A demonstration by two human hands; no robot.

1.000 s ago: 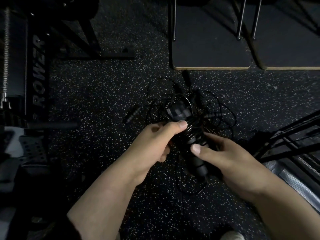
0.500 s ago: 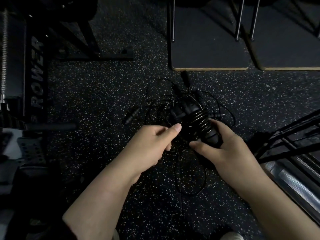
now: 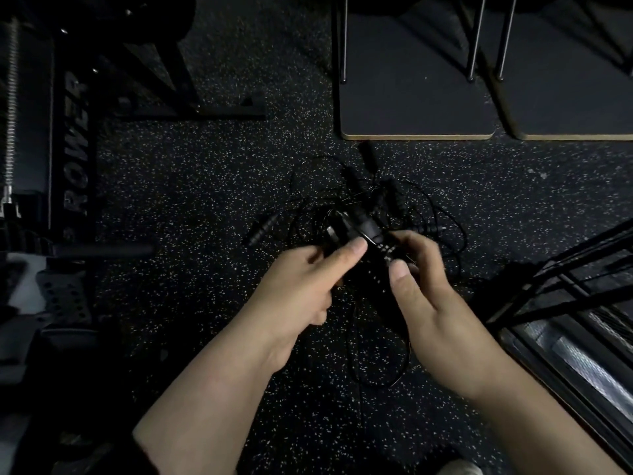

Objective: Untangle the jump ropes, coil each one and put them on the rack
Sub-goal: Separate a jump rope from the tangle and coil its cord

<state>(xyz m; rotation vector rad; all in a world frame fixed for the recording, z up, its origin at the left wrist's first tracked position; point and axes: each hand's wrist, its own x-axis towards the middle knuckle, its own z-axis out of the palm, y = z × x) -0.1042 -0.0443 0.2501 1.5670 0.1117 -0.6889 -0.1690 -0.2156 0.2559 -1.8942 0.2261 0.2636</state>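
Head view looks down on a dark speckled rubber floor (image 3: 212, 186) that fills most of the frame. Along the left edge stands a black equipment frame (image 3: 77, 145) lettered "POWER", with a threaded metal rod (image 3: 12, 108) beside it and a horizontal black bar (image 3: 102, 250) sticking out low toward the middle. At the top right lie two dark platforms with pale wooden edges (image 3: 416, 97), thin metal legs (image 3: 476, 39) standing on them. At the right edge sits a black wire rack (image 3: 561, 286), slanted in this view, with a shiny ribbed surface below it.

Near the centre of the floor lies the tangle of black jump ropes (image 3: 376, 207): thin cords looping over one another, with several ribbed handles poking out. One loose handle (image 3: 262, 229) lies to the left of the heap, another handle (image 3: 368, 156) points toward the platforms, and a long cord loop (image 3: 380, 341) trails down between the forearms.

Both bare forearms reach in from the bottom. The left hand (image 3: 305, 282) has its fingers curled and its thumb pressed onto the end of a black handle bundle (image 3: 366, 234) wrapped with cord. The right hand (image 3: 424, 289) grips the same bundle from the other side, thumb in front and fingers curved behind it. The bundle is held just above the heap, well apart from the rack.
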